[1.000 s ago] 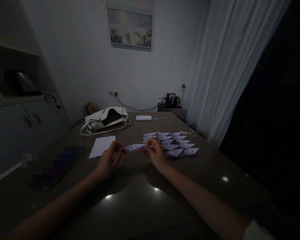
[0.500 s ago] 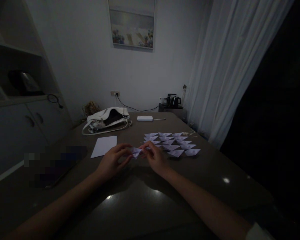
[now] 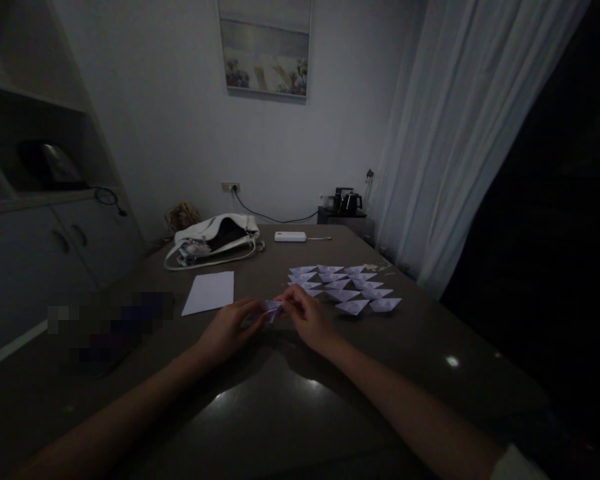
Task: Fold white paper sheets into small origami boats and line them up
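Observation:
Between my two hands is a small piece of folded white paper (image 3: 271, 307), partly covered by fingers. My left hand (image 3: 233, 328) pinches its left side, and my right hand (image 3: 306, 318) pinches its right side. Several folded paper boats (image 3: 353, 307) stand in rows just beyond and to the right of my right hand. A stack of white paper sheets (image 3: 209, 292) lies flat beyond my left hand.
A white handbag (image 3: 215, 237) sits at the far left of the dark, glossy table (image 3: 280, 413). Near the back edge lies a white power bank (image 3: 290, 237) with a short cable. Small scraps (image 3: 377, 267) lie behind the boats. A blurred-out patch covers the left side.
My left fingers have drawn closer together on the folded paper, which has tilted and shows less of itself. The boats and the sheets stay where they were.

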The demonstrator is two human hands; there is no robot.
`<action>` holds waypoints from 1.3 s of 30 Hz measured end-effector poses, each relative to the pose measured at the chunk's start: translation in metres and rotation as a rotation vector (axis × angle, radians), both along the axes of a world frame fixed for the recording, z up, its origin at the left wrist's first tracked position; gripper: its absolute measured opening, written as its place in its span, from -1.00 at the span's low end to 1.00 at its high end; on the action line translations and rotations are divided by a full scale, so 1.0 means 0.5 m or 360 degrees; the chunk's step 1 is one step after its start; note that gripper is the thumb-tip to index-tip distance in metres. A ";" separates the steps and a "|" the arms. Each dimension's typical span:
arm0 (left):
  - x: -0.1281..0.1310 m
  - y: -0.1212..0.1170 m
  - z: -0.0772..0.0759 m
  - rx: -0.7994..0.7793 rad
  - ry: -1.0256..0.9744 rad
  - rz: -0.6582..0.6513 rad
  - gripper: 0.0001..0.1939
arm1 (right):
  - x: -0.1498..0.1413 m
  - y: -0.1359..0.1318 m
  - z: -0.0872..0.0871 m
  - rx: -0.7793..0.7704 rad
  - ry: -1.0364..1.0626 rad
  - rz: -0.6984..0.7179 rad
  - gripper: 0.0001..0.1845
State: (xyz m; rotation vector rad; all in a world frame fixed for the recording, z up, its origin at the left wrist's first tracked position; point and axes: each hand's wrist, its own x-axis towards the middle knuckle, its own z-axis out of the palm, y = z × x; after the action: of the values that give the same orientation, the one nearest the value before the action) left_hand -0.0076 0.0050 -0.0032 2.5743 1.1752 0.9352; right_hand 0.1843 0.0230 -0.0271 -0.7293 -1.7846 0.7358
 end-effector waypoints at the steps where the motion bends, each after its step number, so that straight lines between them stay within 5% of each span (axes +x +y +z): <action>1: 0.002 0.000 -0.001 -0.0029 -0.0040 0.0027 -0.78 | -0.001 0.002 -0.002 -0.0022 0.0030 0.0011 -0.94; 9: 0.011 -0.008 0.008 -0.0168 -0.0254 0.0126 -0.75 | -0.003 0.000 0.005 -0.0118 0.0146 0.0140 -0.89; 14: 0.009 -0.010 0.009 -0.0263 -0.0245 0.0085 -0.71 | 0.000 0.006 -0.002 -0.0248 0.0008 0.0244 -0.63; 24: 0.010 -0.008 0.001 -0.0421 -0.0312 -0.0065 -0.73 | 0.003 0.016 -0.003 -0.0260 -0.0011 0.0137 -0.80; 39: 0.008 -0.006 -0.001 -0.0481 -0.0499 -0.0058 -0.75 | 0.004 0.018 -0.009 -0.0257 -0.0162 0.0098 -0.79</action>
State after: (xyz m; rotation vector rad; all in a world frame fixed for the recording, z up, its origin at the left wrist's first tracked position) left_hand -0.0038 0.0023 -0.0039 2.1160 1.0827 1.0187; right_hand 0.1863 0.0320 -0.0318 -0.8349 -1.8616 0.9058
